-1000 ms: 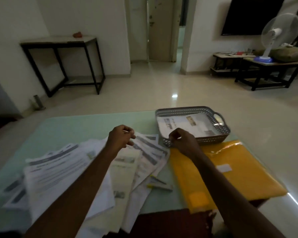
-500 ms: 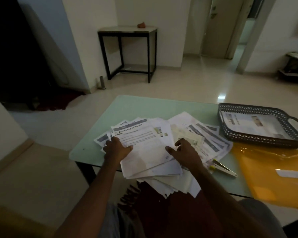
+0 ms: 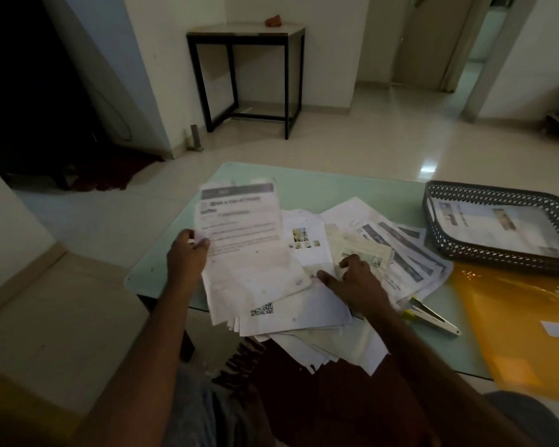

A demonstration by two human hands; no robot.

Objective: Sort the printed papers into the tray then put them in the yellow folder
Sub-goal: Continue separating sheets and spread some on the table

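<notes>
A loose heap of printed papers (image 3: 333, 311) covers the near part of the pale green table (image 3: 342, 191). My left hand (image 3: 186, 256) pinches the left edge of a printed sheet (image 3: 242, 233) and holds its far end raised off the heap. My right hand (image 3: 357, 282) rests on the papers with its fingers spread. A dark perforated tray (image 3: 497, 196) stands at the right with a printed sheet lying in it. The yellow folder (image 3: 523, 321) lies flat on the table just in front of the tray.
A white and yellow stapler-like tool (image 3: 430, 314) lies between the papers and the folder. Beyond the table are bare floor tiles and a black-framed side table (image 3: 246, 37) by the wall. Some papers overhang the table's near edge.
The view swung left from the tray to the heap. My left hand took hold of the top sheet and lifted its far end; my right hand stayed on the papers.
</notes>
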